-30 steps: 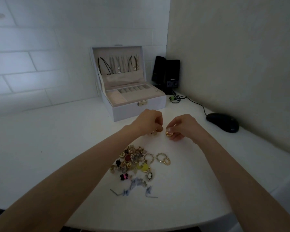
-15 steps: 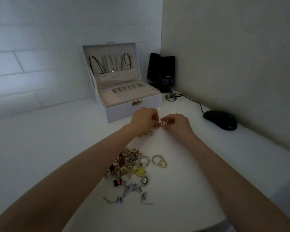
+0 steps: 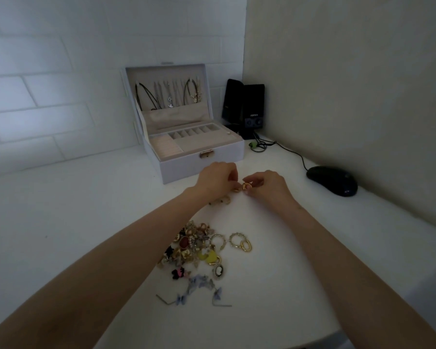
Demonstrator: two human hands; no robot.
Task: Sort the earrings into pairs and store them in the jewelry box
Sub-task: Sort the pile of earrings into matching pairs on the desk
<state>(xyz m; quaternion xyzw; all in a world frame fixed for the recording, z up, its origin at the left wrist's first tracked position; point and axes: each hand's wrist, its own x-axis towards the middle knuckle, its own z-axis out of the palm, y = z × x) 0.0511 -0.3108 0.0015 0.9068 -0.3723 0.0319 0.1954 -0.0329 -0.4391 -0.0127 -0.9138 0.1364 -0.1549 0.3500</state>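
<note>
Jewelry box [image 3: 202, 167]: pale, lid upright and open, clasp facing the person, long side running left to right. It stands at the back of the white table [image 3: 73, 210], just beyond the hands.
Speaker [image 3: 253, 109]: black, with a small white label too blurred to read.
Mouse [image 3: 332, 180]: black, near the right wall.
Left hand [image 3: 215, 181]: fingertips pinch a small gold earring [image 3: 236, 189].
Right hand [image 3: 267, 185]: thumb and fingers pinch a gold hoop [image 3: 246, 186], ring face toward the camera. The two pieces nearly touch.
Earring pile [image 3: 199, 248]: mixed, between the forearms. The widest run of tabletop lies left of the left forearm.
</note>
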